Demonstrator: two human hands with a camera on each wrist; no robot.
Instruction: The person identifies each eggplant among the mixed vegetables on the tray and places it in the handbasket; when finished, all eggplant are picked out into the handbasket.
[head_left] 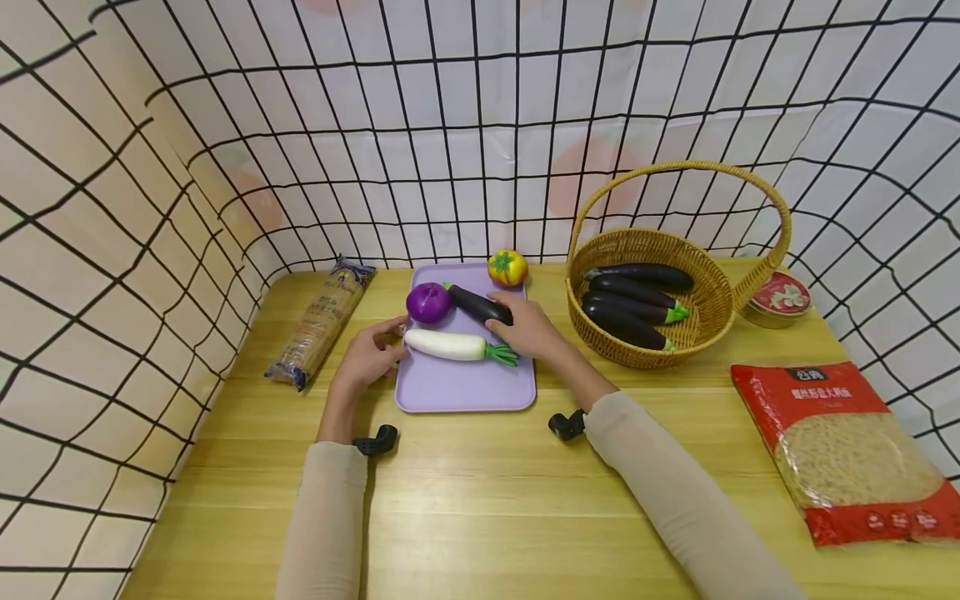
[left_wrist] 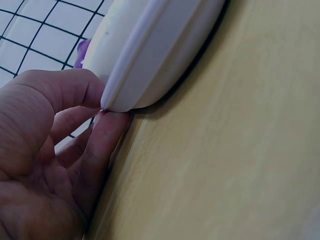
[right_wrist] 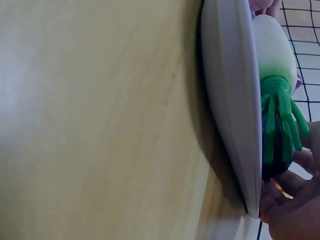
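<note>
A lilac tray (head_left: 465, 392) lies on the table with a white radish (head_left: 446, 344) across its middle. Behind the radish are a purple onion (head_left: 429, 303) and a dark eggplant (head_left: 468, 302), its green stem toward the onion. My left hand (head_left: 366, 358) pinches the tray's left rim, thumb above and a finger below, as the left wrist view shows. At the tray's right side my right hand (head_left: 528, 325) grips the blunt end of the eggplant. In the right wrist view the radish's green leaves (right_wrist: 282, 112) partly cover the eggplant.
A yellow-red pepper (head_left: 507, 267) sits at the tray's back right corner. To the right stand a wicker basket (head_left: 637, 354) with several eggplants, a round tin (head_left: 780, 298) and a red pasta bag (head_left: 847, 450). A noodle packet (head_left: 321, 325) lies left. Black wire grid (head_left: 480, 117) encloses the table.
</note>
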